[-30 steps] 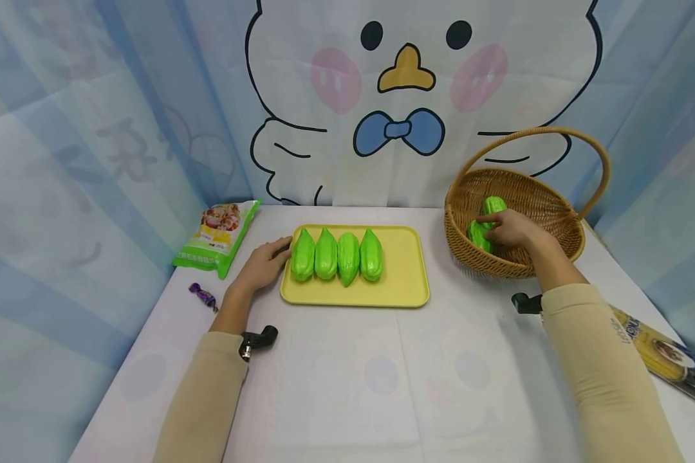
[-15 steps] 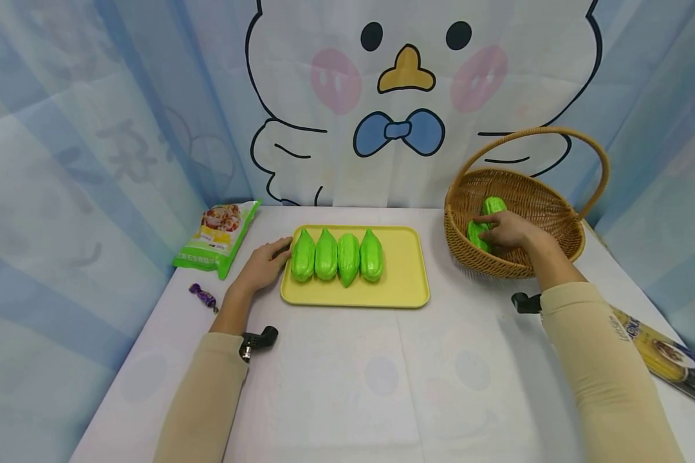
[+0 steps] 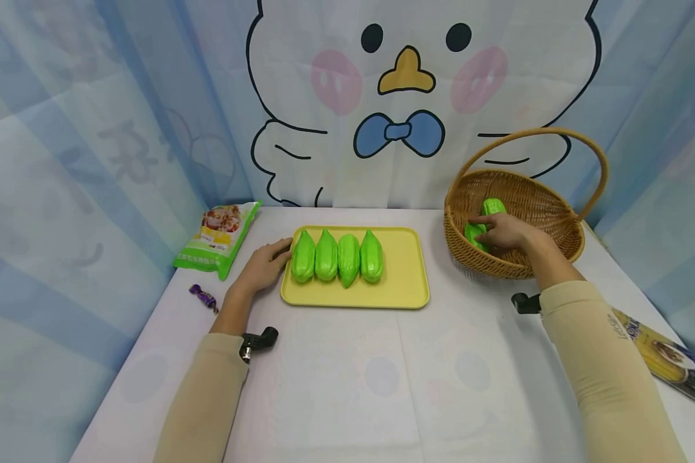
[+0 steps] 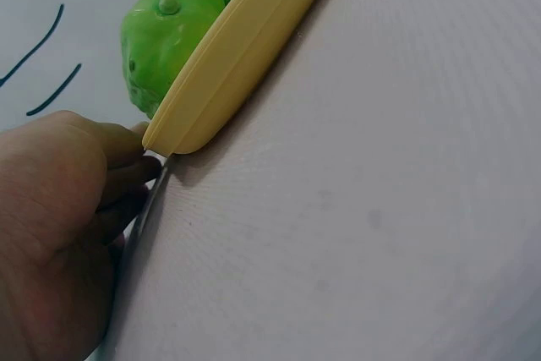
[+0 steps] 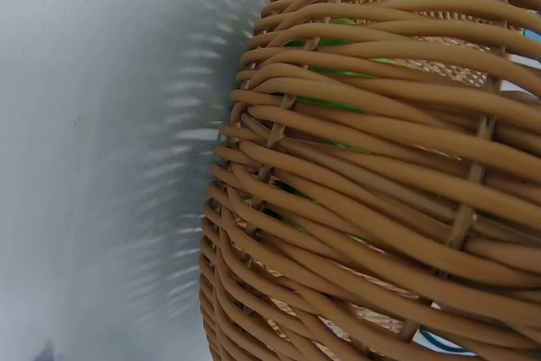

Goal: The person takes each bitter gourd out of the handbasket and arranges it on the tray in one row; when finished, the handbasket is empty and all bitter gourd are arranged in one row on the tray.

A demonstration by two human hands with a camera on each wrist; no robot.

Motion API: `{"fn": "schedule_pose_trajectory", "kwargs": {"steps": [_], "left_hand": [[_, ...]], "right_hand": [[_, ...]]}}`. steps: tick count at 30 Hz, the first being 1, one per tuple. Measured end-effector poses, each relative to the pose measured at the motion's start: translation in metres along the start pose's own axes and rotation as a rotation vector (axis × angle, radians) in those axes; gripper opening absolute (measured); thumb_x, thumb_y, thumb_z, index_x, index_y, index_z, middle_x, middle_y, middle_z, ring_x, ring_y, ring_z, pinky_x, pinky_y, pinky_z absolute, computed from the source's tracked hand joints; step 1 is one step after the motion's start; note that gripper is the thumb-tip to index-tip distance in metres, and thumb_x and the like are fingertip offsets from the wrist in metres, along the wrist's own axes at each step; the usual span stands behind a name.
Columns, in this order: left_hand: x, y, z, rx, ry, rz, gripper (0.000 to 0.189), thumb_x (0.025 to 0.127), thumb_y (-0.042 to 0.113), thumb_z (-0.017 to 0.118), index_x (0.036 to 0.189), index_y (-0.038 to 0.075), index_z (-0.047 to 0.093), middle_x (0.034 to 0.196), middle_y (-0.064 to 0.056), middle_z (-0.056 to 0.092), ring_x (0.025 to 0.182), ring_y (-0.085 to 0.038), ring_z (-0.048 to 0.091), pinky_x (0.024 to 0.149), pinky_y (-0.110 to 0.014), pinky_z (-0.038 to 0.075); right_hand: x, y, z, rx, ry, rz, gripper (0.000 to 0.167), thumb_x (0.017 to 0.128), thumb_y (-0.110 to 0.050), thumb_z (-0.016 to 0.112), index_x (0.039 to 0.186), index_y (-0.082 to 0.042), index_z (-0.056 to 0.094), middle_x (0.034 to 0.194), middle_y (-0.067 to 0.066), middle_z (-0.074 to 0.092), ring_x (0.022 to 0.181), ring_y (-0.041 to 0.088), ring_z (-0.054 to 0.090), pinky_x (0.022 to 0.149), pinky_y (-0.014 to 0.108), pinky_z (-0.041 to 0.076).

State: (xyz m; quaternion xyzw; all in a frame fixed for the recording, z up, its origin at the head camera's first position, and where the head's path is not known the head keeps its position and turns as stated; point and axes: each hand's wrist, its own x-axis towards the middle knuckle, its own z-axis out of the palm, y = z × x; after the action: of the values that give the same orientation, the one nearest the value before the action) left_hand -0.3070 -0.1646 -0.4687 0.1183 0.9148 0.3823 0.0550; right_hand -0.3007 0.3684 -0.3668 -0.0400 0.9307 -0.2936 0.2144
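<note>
My left hand [image 3: 264, 265] touches the left edge of the yellow tray [image 3: 402, 273] with relaxed fingers; the left wrist view shows its fingertips [image 4: 139, 145] at the tray's corner. Several glossy green bitter melons [image 3: 348, 257] lie side by side on the tray, most with the pointed end away from me. Inside the wicker basket [image 3: 547, 199], my right hand [image 3: 509, 233] holds a green bitter melon [image 3: 473, 235], partly covered by the fingers. Another melon [image 3: 492, 206] lies just behind it. In the right wrist view the basket wall [image 5: 380, 150] hides the hand; slivers of green show through the weave.
A green snack packet [image 3: 217, 236] and a purple wrapped candy [image 3: 203, 297] lie left of the tray. By my right forearm is a long yellow and blue packet [image 3: 672, 357]. The basket's tall handle [image 3: 533, 132] arches over its opening. A printed curtain [image 3: 399, 180] stands behind.
Inside the basket, my right hand and the nearer bitter melon have shifted slightly left. The left hand, the tray and the melons on it look unchanged.
</note>
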Motion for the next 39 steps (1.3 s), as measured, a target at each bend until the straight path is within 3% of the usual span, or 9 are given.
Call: {"fn": "schedule_pose_trajectory", "kwargs": {"steps": [6,11,17,23,27,31,34,39], "left_hand": [[-0.001,0.001,0.001,-0.001,0.011,0.01,0.051,0.113,0.031,0.044,0.161,0.014,0.04,0.167,-0.012,0.039,0.158,-0.032,0.029,0.136,-0.049,0.011],[-0.001,0.0,0.001,-0.004,0.012,0.021,0.051,0.113,0.03,0.044,0.161,0.014,0.04,0.167,-0.013,0.039,0.158,-0.033,0.029,0.136,-0.048,0.01],[0.0,-0.001,0.001,-0.005,0.013,0.019,0.051,0.113,0.03,0.044,0.162,0.014,0.04,0.167,-0.013,0.039,0.158,-0.032,0.029,0.136,-0.048,0.01],[0.001,-0.002,0.001,0.003,0.01,0.009,0.052,0.113,0.031,0.044,0.162,0.014,0.039,0.167,-0.013,0.037,0.159,-0.033,0.028,0.136,-0.049,0.011],[0.0,-0.001,0.0,-0.002,0.01,0.006,0.052,0.113,0.032,0.044,0.162,0.015,0.039,0.167,-0.013,0.038,0.159,-0.033,0.029,0.136,-0.048,0.011],[0.0,-0.001,0.0,0.002,0.008,0.005,0.052,0.113,0.033,0.043,0.162,0.015,0.039,0.167,-0.013,0.037,0.159,-0.033,0.029,0.136,-0.049,0.011],[0.0,-0.001,0.0,0.002,0.004,0.004,0.052,0.113,0.033,0.043,0.162,0.015,0.039,0.168,-0.013,0.037,0.159,-0.033,0.028,0.135,-0.05,0.011],[0.001,0.0,0.0,-0.001,0.002,0.005,0.052,0.113,0.033,0.044,0.162,0.015,0.039,0.167,-0.013,0.037,0.159,-0.033,0.028,0.135,-0.05,0.012]], "right_hand": [[0.002,0.002,0.0,-0.004,0.024,-0.016,0.061,0.108,-0.01,0.051,0.164,-0.005,0.027,0.135,0.034,0.048,0.102,0.033,0.056,0.082,0.042,0.057],[0.002,0.003,-0.001,0.057,0.039,-0.015,0.062,0.109,-0.01,0.05,0.165,-0.006,0.025,0.143,0.038,0.043,0.105,0.032,0.061,0.087,0.046,0.062],[-0.002,0.004,-0.005,0.124,0.049,-0.061,0.063,0.109,-0.007,0.05,0.165,-0.003,0.023,0.148,0.047,0.036,0.105,0.038,0.068,0.085,0.05,0.066],[-0.008,0.003,-0.009,0.173,0.093,-0.087,0.062,0.108,-0.005,0.051,0.165,-0.006,0.026,0.148,0.043,0.037,0.1,0.035,0.066,0.083,0.049,0.066],[-0.014,0.0,-0.012,0.193,0.138,-0.099,0.062,0.109,-0.007,0.05,0.166,-0.012,0.027,0.154,0.04,0.03,0.119,0.044,0.058,0.088,0.05,0.065],[-0.02,-0.005,-0.014,0.202,0.172,-0.119,0.062,0.11,-0.012,0.051,0.167,-0.018,0.027,0.164,0.036,0.019,0.145,0.051,0.036,0.102,0.057,0.059],[-0.025,-0.009,-0.014,0.227,0.2,-0.132,0.062,0.11,-0.013,0.052,0.166,-0.021,0.029,0.166,0.032,0.02,0.147,0.049,0.033,0.104,0.057,0.058],[-0.033,-0.015,-0.013,0.261,0.252,-0.163,0.061,0.11,-0.018,0.054,0.166,-0.024,0.031,0.165,0.027,0.024,0.141,0.04,0.042,0.094,0.039,0.063]]}}
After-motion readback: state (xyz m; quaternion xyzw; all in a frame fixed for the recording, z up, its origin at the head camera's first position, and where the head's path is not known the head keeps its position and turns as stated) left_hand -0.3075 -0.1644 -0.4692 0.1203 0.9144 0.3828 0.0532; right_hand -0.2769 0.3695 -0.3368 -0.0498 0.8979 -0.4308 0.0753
